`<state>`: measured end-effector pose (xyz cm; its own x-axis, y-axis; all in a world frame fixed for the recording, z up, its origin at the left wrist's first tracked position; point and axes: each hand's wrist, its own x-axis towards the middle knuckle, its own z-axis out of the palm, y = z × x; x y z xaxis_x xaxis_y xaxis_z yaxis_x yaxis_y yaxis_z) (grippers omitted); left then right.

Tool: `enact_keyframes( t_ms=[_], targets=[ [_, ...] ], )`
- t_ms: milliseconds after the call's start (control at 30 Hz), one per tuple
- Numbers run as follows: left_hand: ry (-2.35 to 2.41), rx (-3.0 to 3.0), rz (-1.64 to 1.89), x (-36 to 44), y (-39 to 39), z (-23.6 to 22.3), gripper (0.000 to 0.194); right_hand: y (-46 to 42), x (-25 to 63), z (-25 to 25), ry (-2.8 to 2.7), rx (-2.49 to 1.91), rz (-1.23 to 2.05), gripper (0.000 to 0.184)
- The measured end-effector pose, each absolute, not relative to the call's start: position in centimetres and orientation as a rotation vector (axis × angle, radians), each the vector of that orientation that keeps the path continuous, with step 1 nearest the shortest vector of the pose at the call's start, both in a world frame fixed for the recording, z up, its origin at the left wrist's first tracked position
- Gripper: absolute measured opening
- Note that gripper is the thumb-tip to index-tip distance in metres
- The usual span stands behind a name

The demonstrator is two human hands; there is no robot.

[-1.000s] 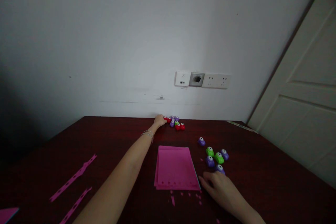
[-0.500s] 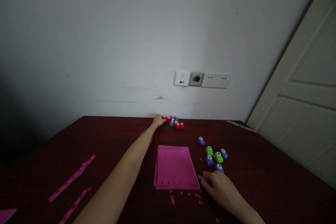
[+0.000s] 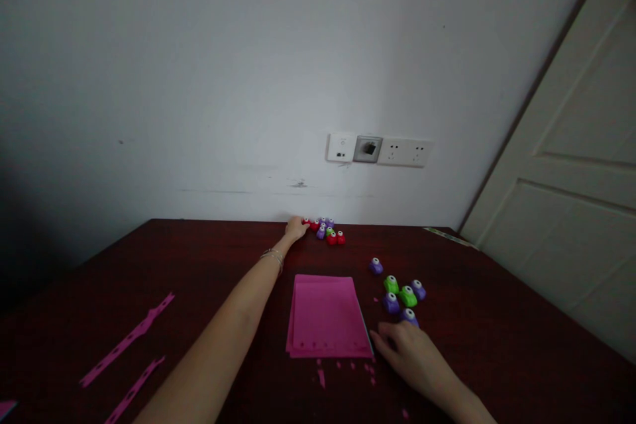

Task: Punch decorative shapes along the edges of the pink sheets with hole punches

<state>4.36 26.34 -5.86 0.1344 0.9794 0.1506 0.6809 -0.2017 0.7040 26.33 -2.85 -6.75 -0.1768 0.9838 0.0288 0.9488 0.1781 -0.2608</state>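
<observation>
My left hand [image 3: 297, 228] reaches to the far table edge, its fingers closed around a red craft punch [image 3: 307, 221] at the left end of a cluster. Beside it are more red, purple and green punches [image 3: 322, 232]. My right hand [image 3: 405, 351] rests at the near right, thumb apart from the curled fingers, with nothing seen in it. Its thumb tip is by the lower right corner of a stack of pink paper [image 3: 325, 315] with small holes along its near edge. Just beyond this hand sit several purple and green punches [image 3: 408, 296].
Two pink punched strips [image 3: 129, 341] lie at left, and a pink corner [image 3: 6, 408] shows at the lower left. Small pink scraps [image 3: 321, 378] are scattered below the stack. A wall with sockets [image 3: 405, 152] stands behind the dark table; a white door [image 3: 571, 165] is at right.
The view has shifted slightly, so everything sits a little further left. Both hands keep nearly the same places on the table.
</observation>
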Motion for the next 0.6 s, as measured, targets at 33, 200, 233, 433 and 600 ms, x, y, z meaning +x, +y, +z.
enact_keyframes(
  t_ms=[33,200,233,433,600],
  targets=[
    [1.576,1.944,0.858,4.3,26.1,-5.7,0.017,-2.8,26.3,-6.7,-2.258,-1.875,0.269,0.037],
    [1.439,1.963,0.985,3.9,24.4,-3.9,0.018,-2.9,26.3,-6.6,-2.266,-1.863,0.261,0.037],
    [1.404,1.971,1.007,3.7,23.9,-3.5,0.018,-2.9,26.3,-6.5,-2.270,-1.868,0.255,0.037],
    [1.191,2.026,1.065,2.5,19.2,-0.9,0.024,-3.4,26.1,-5.9,-2.279,-1.837,0.245,0.038],
    [0.889,2.090,0.981,2.0,12.4,2.0,0.029,-3.7,25.9,-5.5,-2.266,-1.841,0.245,0.037]
  ],
)
